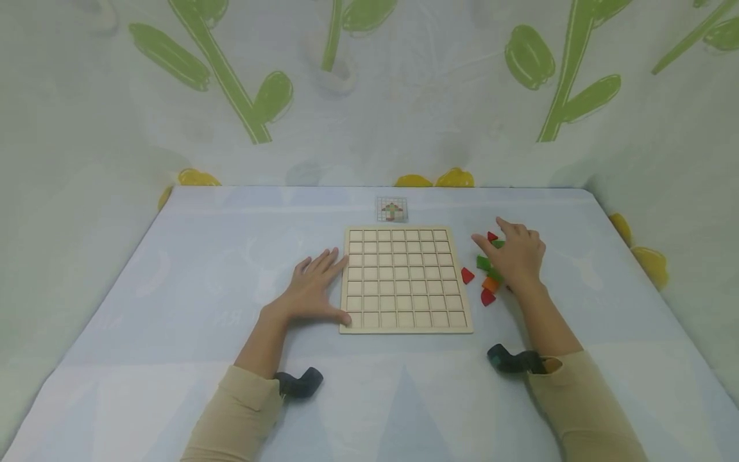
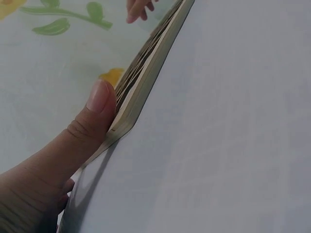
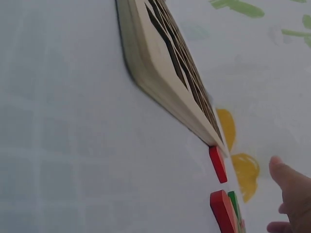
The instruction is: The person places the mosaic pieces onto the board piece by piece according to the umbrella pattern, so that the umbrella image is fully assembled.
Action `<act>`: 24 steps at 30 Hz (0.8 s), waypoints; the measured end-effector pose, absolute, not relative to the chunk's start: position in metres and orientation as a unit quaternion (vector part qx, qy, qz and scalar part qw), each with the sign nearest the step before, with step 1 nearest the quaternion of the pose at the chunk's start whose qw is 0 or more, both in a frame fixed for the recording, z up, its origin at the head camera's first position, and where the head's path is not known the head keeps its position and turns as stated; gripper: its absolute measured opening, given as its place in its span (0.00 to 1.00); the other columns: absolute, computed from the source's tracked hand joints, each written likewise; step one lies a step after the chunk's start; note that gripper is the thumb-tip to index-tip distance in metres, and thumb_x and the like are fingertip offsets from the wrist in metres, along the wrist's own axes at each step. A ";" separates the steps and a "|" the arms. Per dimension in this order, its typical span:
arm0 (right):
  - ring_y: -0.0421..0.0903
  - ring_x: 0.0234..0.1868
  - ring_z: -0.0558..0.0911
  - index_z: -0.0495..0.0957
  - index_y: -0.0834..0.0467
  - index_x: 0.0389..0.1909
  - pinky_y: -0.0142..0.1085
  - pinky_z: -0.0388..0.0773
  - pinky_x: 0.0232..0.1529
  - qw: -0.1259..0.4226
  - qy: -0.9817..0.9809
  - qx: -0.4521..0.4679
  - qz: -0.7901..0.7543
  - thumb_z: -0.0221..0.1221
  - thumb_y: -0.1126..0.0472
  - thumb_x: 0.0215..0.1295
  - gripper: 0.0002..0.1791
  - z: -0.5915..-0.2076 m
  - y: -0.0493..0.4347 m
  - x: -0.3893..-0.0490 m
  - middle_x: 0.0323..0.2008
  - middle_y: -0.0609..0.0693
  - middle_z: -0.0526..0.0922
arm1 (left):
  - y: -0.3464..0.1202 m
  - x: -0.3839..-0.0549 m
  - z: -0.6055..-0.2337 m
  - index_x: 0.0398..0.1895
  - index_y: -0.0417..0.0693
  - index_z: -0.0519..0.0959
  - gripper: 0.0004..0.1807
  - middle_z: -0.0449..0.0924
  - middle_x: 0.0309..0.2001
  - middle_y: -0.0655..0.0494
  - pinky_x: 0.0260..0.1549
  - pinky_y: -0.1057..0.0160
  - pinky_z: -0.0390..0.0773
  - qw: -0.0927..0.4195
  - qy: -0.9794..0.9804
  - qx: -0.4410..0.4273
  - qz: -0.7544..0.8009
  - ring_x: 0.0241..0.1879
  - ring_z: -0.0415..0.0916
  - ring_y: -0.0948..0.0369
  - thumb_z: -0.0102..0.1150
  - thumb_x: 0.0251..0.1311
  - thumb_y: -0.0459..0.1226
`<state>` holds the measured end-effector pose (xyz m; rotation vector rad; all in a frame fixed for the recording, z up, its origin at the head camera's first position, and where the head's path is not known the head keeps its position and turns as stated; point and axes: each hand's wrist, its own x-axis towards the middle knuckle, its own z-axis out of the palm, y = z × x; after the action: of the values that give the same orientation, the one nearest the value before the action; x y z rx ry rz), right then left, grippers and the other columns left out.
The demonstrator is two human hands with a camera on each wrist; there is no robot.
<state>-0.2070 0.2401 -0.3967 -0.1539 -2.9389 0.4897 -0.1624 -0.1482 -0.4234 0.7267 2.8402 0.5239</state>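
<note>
A square wooden grid board [image 1: 404, 274] lies flat on the table with bare cells. Along its left edge my left hand [image 1: 312, 292] is spread, fingertips at the upper side and thumb on the near-left corner. The left wrist view shows that thumb [image 2: 99, 99] over the board's rim. To the right of the board, my right hand [image 1: 519, 256] hovers over a small pile of coloured pieces, thumb and index finger apart with nothing between them. The pile holds green pieces [image 1: 484, 263], an orange piece [image 1: 491, 284] and a red rounded piece [image 1: 487, 297]; the hand hides some.
Beyond the board lies a small card [image 1: 392, 209] with a gridded picture of coloured shapes. A single red piece [image 1: 467, 276] sits close to the board's right edge. The pale table [image 1: 190, 282] meets a leaf-patterned backdrop [image 1: 392, 115] at its far edge.
</note>
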 end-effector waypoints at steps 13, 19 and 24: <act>0.63 0.58 0.65 0.68 0.60 0.64 0.59 0.60 0.58 0.058 -0.960 -0.151 0.228 0.54 0.38 0.63 0.37 -0.412 0.246 -0.223 0.56 0.65 0.72 | -0.149 -0.159 -0.426 0.74 0.47 0.50 0.68 0.41 0.75 0.44 0.68 0.41 0.39 0.067 0.951 0.240 0.183 0.74 0.37 0.49 0.67 0.30 0.69; 0.62 0.55 0.66 0.74 0.63 0.57 0.57 0.60 0.56 0.065 -0.957 -0.159 0.232 0.56 0.41 0.63 0.32 -0.416 0.246 -0.225 0.51 0.64 0.75 | -0.150 -0.159 -0.428 0.74 0.47 0.50 0.67 0.41 0.75 0.45 0.68 0.41 0.38 0.063 0.952 0.242 0.179 0.75 0.37 0.49 0.68 0.31 0.68; 0.61 0.54 0.66 0.77 0.64 0.53 0.55 0.59 0.56 0.074 -0.950 -0.167 0.252 0.57 0.43 0.62 0.30 -0.418 0.247 -0.229 0.48 0.64 0.77 | -0.150 -0.161 -0.430 0.74 0.48 0.50 0.67 0.40 0.75 0.45 0.69 0.42 0.38 0.061 0.951 0.244 0.182 0.75 0.36 0.49 0.66 0.32 0.69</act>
<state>-0.2286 0.2474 -0.4180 -0.5027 -2.8528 0.7577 -0.1606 -0.1502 -0.4297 0.7384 2.8758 0.5509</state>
